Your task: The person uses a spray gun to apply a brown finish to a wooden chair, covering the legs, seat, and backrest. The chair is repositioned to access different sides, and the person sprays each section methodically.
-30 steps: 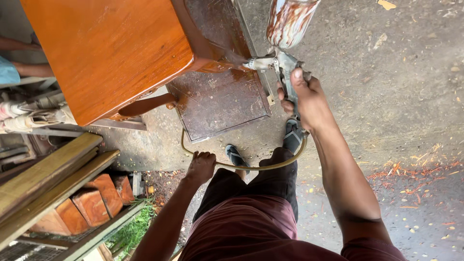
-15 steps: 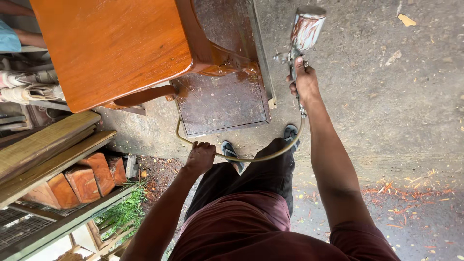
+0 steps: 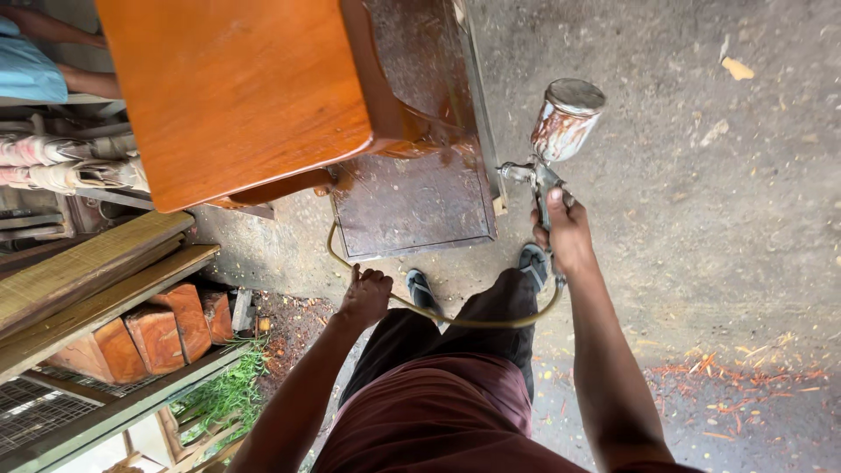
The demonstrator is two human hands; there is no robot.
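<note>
Right hand (image 3: 568, 235) grips spray gun (image 3: 550, 149), cup upright, nozzle aimed at glossy orange wooden cabinet (image 3: 236, 88) and held near its corner. Left hand (image 3: 365, 295) is closed around the air hose (image 3: 455, 320), which loops across the legs to the gun.

Head camera, looking steeply down from above

The single view sits on the person's head and faces down past the maroon-clad lap to the grey concrete floor (image 3: 718, 263). The forearms enter from the bottom edge, close to the lens; the glossy orange-brown wooden cabinet (image 3: 236, 88) fills the upper left, farther off.
</note>
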